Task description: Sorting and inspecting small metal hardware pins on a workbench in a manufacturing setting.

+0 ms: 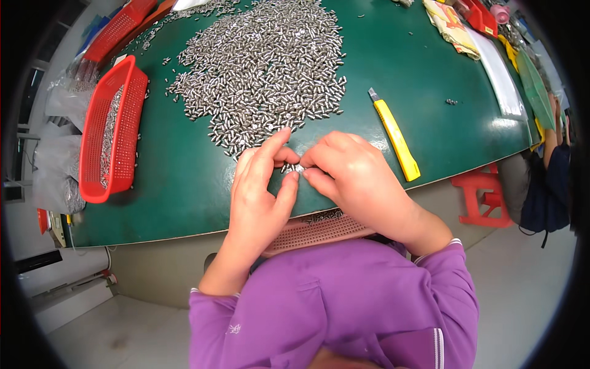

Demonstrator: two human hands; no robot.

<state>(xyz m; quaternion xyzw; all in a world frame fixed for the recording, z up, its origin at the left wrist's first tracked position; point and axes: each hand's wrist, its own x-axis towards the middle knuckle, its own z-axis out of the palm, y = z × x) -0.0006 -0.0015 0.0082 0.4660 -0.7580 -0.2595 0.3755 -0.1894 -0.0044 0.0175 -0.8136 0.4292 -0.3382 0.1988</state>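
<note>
Over the near part of the green table (203,209), my two hands meet at the fingertips around a few small metal pins (287,167). My left hand (255,187) has its thumb and fingers apart, with one finger stretched toward the pile. The pins lie between that thumb and the fingers. My right hand (359,172) is closed, thumb and forefinger drawn together beside the pins; what sits in its pinch is too small to make out. Just beyond both hands spreads a large pile of silvery, bullet-shaped metal pins (264,74).
A red perforated basket (136,111) holding pins stands at left. To the right lies a yellow box cutter (396,140), blade pointing away. A pink basket (319,236) with pins is below the table edge, at my lap. A red stool (476,203) stands at right.
</note>
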